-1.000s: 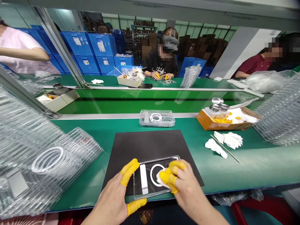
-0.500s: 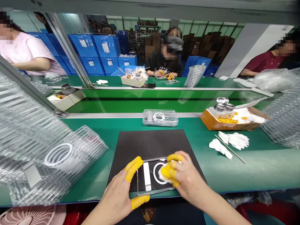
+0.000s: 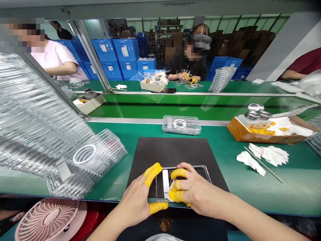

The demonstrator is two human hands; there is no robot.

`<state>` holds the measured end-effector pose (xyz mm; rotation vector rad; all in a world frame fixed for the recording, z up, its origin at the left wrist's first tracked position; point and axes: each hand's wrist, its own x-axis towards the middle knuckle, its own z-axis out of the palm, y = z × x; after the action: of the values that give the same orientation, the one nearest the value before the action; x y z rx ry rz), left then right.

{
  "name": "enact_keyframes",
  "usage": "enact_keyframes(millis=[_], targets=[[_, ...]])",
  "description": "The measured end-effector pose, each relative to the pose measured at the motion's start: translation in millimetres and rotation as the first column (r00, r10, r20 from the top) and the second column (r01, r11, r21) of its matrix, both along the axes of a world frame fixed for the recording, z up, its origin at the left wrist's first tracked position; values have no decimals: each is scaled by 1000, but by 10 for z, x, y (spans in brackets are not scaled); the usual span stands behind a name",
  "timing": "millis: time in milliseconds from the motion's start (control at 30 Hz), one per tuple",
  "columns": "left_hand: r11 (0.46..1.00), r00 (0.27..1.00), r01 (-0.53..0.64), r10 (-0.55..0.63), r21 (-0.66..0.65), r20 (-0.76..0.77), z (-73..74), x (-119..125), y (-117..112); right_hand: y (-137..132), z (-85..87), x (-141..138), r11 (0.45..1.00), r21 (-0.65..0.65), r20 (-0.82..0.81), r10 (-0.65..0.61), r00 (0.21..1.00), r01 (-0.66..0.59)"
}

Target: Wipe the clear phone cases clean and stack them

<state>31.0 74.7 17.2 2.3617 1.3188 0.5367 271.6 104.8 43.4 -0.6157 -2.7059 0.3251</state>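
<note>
A pink desk fan [image 3: 47, 216] is seen nearest, below the edge of the green tabletop [image 3: 276, 190]. Both forearms reach forward over that edge. The left hand [image 3: 135, 197] is braced against the left side of a clear plastic case [image 3: 198, 171], its yellow-cotted fingers [image 3: 152, 174] spread and its thumb low at the near corner. The right hand [image 3: 198, 189] is arched over the case, its fingers [image 3: 178, 173] curled closely around a white cloth [image 3: 170, 197], which is mostly hidden and is pressed on the case's near part. The case lies flat on a black mat [image 3: 170, 150], with a white strip [image 3: 165, 184] inside it. Wiping of the case appears to be in hand, and further strokes would call for the left hand's steady bracing. To the left, a stack of clear cases [image 3: 95, 160] leans, with a white ring [image 3: 84, 154] showing inside. To the right lie loose white cloths [image 3: 263, 155] and a wooden stick [image 3: 263, 164], and beyond them stands a cardboard tray [image 3: 240, 130] bearing metal discs [image 3: 255, 112]. Farther on, a single clear case [image 3: 181, 125] sits by the rail. Past a glass partition, a co-worker [image 3: 188, 63] works before blue crates [image 3: 105, 50].
</note>
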Motion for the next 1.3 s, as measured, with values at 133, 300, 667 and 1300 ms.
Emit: enact_keyframes(millis=[133, 300, 667, 1300], targets=[[1000, 1000, -20, 20, -20, -5, 23, -1, -9, -5, 99, 234, 1000, 0, 54, 20, 998, -20], [999, 1000, -25, 25, -37, -10, 30, 16, -15, -76, 96, 625, 999, 18, 69, -48, 996, 47], [989, 988, 91, -74, 117, -136, 281, 0, 272, -161, 57, 947, 494, -817, -409, -860, 305, 298], [987, 987, -156, 157, -44, 27, 183, 180, 722, 1639, 559, 2376, 23, -99, -170, -985, 5, 995]])
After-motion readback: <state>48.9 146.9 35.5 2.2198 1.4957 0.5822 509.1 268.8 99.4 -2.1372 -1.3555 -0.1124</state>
